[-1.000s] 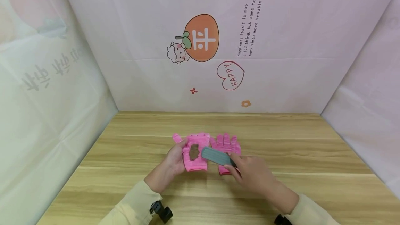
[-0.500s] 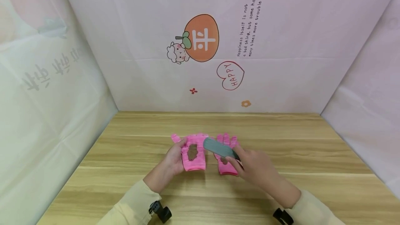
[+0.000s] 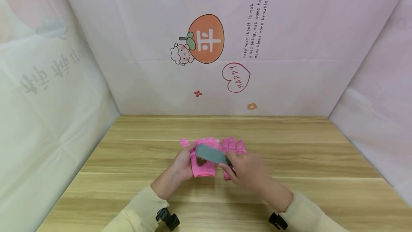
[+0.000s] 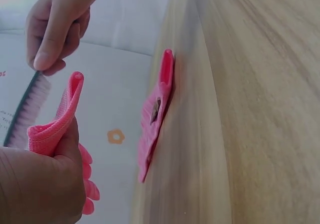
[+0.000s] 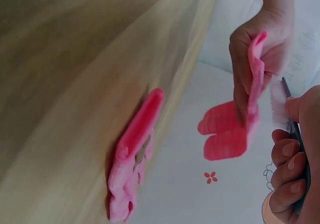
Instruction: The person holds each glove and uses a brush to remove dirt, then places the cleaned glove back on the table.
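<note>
A pink knit glove (image 3: 206, 171) with a brown patch (image 3: 201, 162) on it is held up off the table in my left hand (image 3: 182, 163), thumb over its side. My right hand (image 3: 252, 172) grips a brush (image 3: 210, 154) with a grey-green back, which covers part of the patch in the head view. Its pale bristles (image 4: 35, 101) face the glove; whether they touch it I cannot tell. A second pink glove (image 4: 154, 119) lies flat on the table, also brown-stained, partly hidden by my right hand in the head view.
The wood-grain table (image 3: 135, 174) extends around both hands. Behind it stands a white printed sheet (image 3: 154, 81), with more pale sheeting at the left (image 3: 58, 117) and right (image 3: 379, 124). Each wrist wears a small black camera, such as the left one (image 3: 168, 219).
My right hand has carried the brush leftward, from beside the held glove to over its brown patch. The held glove has shifted slightly. The second glove stays on the table.
</note>
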`<state>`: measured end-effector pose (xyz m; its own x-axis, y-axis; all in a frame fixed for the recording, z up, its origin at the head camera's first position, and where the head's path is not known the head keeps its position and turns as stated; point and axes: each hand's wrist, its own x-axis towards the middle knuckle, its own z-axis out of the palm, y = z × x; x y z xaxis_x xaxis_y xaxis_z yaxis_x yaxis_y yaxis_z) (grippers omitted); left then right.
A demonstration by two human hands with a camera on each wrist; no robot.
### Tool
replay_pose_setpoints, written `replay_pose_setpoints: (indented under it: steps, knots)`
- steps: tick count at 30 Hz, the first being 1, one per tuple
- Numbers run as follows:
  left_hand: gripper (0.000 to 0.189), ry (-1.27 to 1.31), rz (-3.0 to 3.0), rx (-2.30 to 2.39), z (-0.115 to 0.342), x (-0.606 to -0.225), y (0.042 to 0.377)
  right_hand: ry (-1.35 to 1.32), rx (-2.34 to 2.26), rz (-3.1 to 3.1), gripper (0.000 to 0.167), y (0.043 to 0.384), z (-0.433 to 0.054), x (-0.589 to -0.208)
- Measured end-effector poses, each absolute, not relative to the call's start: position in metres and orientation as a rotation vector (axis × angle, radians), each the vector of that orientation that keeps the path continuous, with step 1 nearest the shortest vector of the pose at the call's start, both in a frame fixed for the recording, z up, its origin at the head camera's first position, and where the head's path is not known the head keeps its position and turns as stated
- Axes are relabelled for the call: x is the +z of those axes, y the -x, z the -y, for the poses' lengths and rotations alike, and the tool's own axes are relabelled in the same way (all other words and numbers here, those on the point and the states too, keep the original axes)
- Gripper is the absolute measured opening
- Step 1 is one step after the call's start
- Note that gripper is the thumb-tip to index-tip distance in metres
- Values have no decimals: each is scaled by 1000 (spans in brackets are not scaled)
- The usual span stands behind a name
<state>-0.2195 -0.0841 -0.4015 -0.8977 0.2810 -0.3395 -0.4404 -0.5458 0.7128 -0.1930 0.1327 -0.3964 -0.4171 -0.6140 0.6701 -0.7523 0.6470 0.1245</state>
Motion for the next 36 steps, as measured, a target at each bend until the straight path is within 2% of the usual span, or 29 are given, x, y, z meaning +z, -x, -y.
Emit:
replay_pose_setpoints:
  steps: [12, 21, 30, 36]
  knots:
    - [23, 283, -1243, 2441, 80, -401, 218, -1082, 331, 2222, 31, 194, -131, -411]
    - [32, 285, -1264, 2435, 81, -403, 217, -1076, 333, 2218, 40, 192, -136, -414]
    - [34, 277, -1276, 2435, 82, -407, 219, -1056, 333, 2305, 33, 187, -142, -416]
    - [35, 274, -1266, 2447, 83, -407, 220, -1045, 309, 2303, 36, 186, -146, -416]
